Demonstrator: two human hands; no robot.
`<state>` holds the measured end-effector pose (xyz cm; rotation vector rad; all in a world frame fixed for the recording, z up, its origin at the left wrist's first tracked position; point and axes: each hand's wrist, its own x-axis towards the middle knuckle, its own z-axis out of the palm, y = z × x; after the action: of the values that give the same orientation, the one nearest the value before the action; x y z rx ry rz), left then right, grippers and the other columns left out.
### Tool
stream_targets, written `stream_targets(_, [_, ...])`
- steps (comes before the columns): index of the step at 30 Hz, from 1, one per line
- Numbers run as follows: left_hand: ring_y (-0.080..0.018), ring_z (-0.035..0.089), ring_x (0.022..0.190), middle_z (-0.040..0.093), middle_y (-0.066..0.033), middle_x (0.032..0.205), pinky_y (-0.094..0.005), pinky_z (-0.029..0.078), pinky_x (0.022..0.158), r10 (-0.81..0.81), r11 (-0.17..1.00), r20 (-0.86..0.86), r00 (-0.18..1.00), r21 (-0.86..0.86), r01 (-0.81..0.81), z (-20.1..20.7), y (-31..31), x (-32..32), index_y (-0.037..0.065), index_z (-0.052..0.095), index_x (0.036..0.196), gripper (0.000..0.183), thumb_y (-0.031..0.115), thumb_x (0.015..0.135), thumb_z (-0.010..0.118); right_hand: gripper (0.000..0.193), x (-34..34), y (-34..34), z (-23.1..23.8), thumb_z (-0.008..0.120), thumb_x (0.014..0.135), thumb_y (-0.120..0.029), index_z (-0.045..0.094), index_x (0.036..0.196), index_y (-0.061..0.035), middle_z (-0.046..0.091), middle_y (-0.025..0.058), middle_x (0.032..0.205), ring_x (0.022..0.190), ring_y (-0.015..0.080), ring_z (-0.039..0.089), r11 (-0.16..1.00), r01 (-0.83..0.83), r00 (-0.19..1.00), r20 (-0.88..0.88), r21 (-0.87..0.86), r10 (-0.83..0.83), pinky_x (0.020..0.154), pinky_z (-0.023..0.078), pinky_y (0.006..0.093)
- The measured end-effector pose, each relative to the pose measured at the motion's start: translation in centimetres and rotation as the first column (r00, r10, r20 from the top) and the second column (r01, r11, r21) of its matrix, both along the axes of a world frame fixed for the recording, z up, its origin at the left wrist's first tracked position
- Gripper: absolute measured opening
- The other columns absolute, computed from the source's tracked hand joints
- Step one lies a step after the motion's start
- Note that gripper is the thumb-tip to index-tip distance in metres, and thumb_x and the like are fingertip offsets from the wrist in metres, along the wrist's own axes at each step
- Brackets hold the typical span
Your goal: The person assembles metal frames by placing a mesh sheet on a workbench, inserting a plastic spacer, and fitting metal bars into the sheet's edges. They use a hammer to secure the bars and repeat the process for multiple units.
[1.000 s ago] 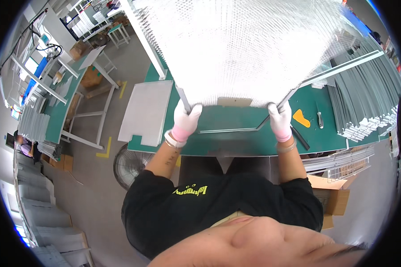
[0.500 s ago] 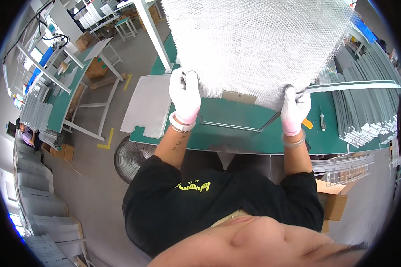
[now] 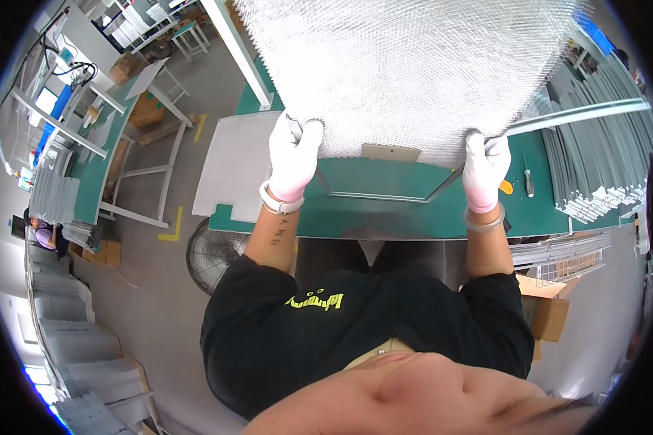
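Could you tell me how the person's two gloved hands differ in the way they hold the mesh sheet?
The left hand grips the mesh sheet at its lower left corner and sits slightly higher; the right hand grips the lower right corner, beside a long grey metal strip. The left wrist carries a white band, the right wrist a clear bangle. Both wear white gloves and close on the sheet's bottom edge.
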<state>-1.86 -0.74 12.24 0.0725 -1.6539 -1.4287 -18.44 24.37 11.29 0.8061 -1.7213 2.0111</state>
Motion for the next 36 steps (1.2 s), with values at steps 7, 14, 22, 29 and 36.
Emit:
stream_targets(7, [-0.012, 0.058, 0.104, 0.063, -0.0064, 0.118, -0.0284, 0.047, 0.091, -0.047, 0.997, 0.188, 0.981, -0.059, 0.059, -7.7, -1.2, -0.1, -0.005, 0.056, 0.127, 0.032, 0.005, 0.097, 0.054, 0.031, 0.2, 0.4, -5.8, 0.061, 0.094, -0.005, 0.058, 0.124, 0.004, 0.068, 0.0057, 0.109, 0.097, 0.0134, 0.062, 0.966, -0.21, 0.965, 0.192, 0.148, 0.18, 0.088, 0.05, 0.0289])
stream_targets(14, [-0.0135, 0.061, 0.101, 0.067, -0.008, 0.114, -0.0293, 0.049, 0.091, -0.353, 0.917, 0.194, 0.915, -0.122, 0.38, 0.2, -3.4, 0.9, -0.005, 0.064, 0.117, 0.028, 0.006, 0.092, 0.065, 0.019, -0.3, 1.5, -0.5, 0.061, 0.093, -0.002, 0.057, 0.111, 0.0001, 0.064, 0.004, 0.103, 0.091, 0.0086, 0.057, 0.941, -0.337, 0.933, 0.142, 0.024, 0.331, 0.077, 0.046, 0.0249])
stream_targets(22, [-0.007, 0.05, 0.069, 0.063, -0.0029, 0.084, -0.0241, 0.044, 0.061, 0.067, 0.977, -0.08, 0.995, -0.198, -0.081, 1.5, -0.9, -1.2, -0.002, 0.062, 0.088, 0.005, -0.002, 0.088, 0.067, 0.037, -0.7, 0.0, 1.2, 0.074, 0.088, -0.004, 0.043, 0.067, -0.0083, 0.045, -0.0041, 0.064, 0.061, 0.0045, 0.04, 0.995, 0.062, 0.998, -0.032, 0.078, -0.059, 0.055, 0.035, 0.0227])
stream_targets(29, [-0.0088, 0.053, 0.068, 0.063, -0.004, 0.079, -0.0252, 0.046, 0.063, 0.101, 0.968, 0.044, 0.994, -0.234, -0.088, -1.5, -1.0, 0.7, -0.003, 0.065, 0.089, 0.005, -0.003, 0.085, 0.068, 0.021, 0.4, 0.7, 0.2, 0.072, 0.087, -0.003, 0.054, 0.077, -0.0041, 0.054, -0.0015, 0.071, 0.066, 0.0065, 0.047, 0.986, 0.056, 0.998, -0.031, 0.159, -0.052, 0.061, 0.042, 0.0233])
stream_targets(36, [-0.0145, 0.064, 0.093, 0.071, -0.0064, 0.103, -0.0295, 0.051, 0.084, -0.078, 0.996, -0.011, 0.997, 0.035, 0.078, -6.7, 0.7, 2.6, -0.004, 0.067, 0.11, 0.025, 0.004, 0.087, 0.07, 0.014, 1.8, 2.0, -4.9, 0.066, 0.089, -0.002, 0.066, 0.103, 0.0029, 0.067, 0.001, 0.088, 0.076, 0.008, 0.057, 0.971, -0.237, 0.94, 0.259, 0.023, 0.224, 0.071, 0.049, 0.0238])
